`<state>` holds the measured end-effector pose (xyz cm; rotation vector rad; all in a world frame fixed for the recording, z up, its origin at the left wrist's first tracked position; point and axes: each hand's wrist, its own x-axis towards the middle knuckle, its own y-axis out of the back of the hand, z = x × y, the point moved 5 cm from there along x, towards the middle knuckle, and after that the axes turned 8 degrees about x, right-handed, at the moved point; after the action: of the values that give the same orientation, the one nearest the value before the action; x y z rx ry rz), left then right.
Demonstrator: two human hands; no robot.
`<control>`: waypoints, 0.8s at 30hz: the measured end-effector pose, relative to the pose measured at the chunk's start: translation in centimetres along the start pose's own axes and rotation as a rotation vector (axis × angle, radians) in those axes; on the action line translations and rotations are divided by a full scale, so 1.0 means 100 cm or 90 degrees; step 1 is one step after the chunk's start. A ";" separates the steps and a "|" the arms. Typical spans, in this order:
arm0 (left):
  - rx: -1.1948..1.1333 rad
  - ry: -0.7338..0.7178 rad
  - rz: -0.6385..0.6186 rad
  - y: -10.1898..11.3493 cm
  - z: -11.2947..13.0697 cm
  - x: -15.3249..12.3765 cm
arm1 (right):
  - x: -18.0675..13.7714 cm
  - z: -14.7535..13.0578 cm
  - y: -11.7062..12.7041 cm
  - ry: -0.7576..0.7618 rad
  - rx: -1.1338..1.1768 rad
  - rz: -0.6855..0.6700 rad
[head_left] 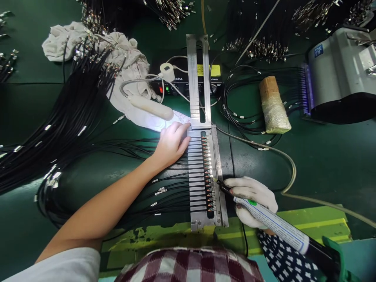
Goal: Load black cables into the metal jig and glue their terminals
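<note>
Checked cloth [190,268] below metal fixture [222,211]; beside fixture, right hand [261,192] grips likely light, stiff pen tool [279,225], best held mid-barrel; left hand's [172,143] fingers parted.

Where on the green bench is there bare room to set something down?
The largest bare patch of green bench lies to the right, between the grey machine and the pale tube. A smaller one lies between that tube and the gloved right hand. Left of the metal fixture, black cables crowd the surface.
</note>
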<state>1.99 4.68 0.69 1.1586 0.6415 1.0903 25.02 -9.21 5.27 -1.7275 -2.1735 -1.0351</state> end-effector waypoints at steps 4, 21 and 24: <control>0.002 0.006 -0.001 0.001 0.001 0.000 | -0.005 0.000 -0.004 -0.005 -0.011 -0.024; 0.008 0.009 -0.004 0.000 -0.001 0.000 | -0.002 0.001 -0.007 -0.005 0.010 -0.024; 0.009 0.008 -0.002 0.000 0.000 0.000 | -0.003 0.001 -0.007 0.002 0.016 -0.023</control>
<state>1.94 4.68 0.68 1.1643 0.6612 1.0927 24.55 -9.42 4.75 -1.6810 -2.2145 -1.0134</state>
